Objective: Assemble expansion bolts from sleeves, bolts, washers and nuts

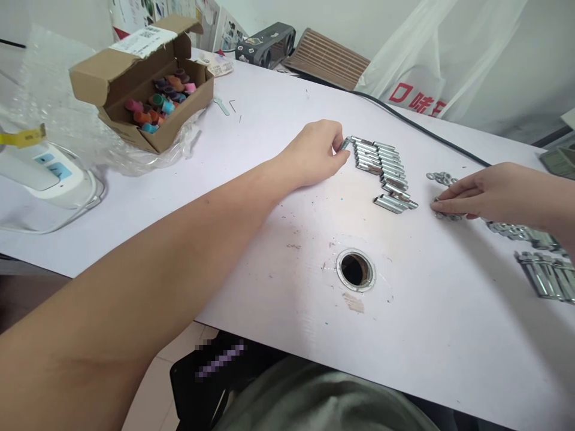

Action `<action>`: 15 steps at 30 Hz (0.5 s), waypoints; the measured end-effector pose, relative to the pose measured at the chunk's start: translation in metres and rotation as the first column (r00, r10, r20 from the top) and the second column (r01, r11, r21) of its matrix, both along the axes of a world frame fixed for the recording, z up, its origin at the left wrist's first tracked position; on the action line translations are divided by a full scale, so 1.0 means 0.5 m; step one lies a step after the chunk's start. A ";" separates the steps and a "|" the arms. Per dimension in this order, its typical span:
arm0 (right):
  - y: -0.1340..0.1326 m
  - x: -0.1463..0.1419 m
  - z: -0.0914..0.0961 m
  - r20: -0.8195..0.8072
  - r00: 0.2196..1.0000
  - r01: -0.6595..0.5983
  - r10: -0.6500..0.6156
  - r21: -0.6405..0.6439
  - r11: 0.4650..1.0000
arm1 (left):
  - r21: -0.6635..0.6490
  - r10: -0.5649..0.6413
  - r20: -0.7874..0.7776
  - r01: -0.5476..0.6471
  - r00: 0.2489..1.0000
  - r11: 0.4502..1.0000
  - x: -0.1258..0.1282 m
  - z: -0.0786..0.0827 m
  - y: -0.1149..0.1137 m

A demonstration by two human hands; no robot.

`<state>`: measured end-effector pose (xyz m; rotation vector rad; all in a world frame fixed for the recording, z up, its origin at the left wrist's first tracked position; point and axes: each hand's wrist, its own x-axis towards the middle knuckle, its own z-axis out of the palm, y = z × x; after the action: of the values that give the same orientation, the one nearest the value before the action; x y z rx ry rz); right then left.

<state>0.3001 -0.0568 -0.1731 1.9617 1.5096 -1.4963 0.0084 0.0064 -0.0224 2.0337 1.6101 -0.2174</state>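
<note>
My left hand (318,152) is closed in a pinch on a small silver metal tube (345,143) at the far end of the laid-out metal pieces. Beside it, short shiny tubes (390,163) lie side by side in rows on the white table. Over on the right, my right hand (487,190) reaches down with thumb and fingers together at a small heap of metal nuts (442,178). Whatever lies between those fingertips is hidden. More small metal parts (512,230) and a row of bolts (545,276) lie near the right wrist.
A round metal-rimmed hole (356,270) opens in the white table (278,299). An open cardboard box (166,129) of colourful capped items sits on bubble wrap at left. A small flat wrench (221,106) lies near it. A black cable (422,127) runs along the back.
</note>
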 end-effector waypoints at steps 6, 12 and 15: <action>-0.003 0.005 -0.023 -0.004 0.999 0.039 -0.039 0.017 0.999 | -0.004 -0.018 0.001 0.018 1.000 1.000 -0.001 -0.001 -0.001; -0.003 0.024 -0.063 -0.029 0.993 0.111 -0.113 -0.039 0.993 | -0.002 -0.033 0.002 0.033 0.999 0.999 0.001 0.004 -0.002; -0.008 0.030 -0.049 -0.072 0.995 0.069 -0.062 0.096 0.993 | 0.015 -0.028 0.011 0.028 1.000 0.999 0.002 0.007 -0.004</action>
<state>0.3151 -0.0606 -0.1977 2.0536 1.5896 -1.5590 0.0095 0.0046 -0.0191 2.0667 1.5819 -0.2047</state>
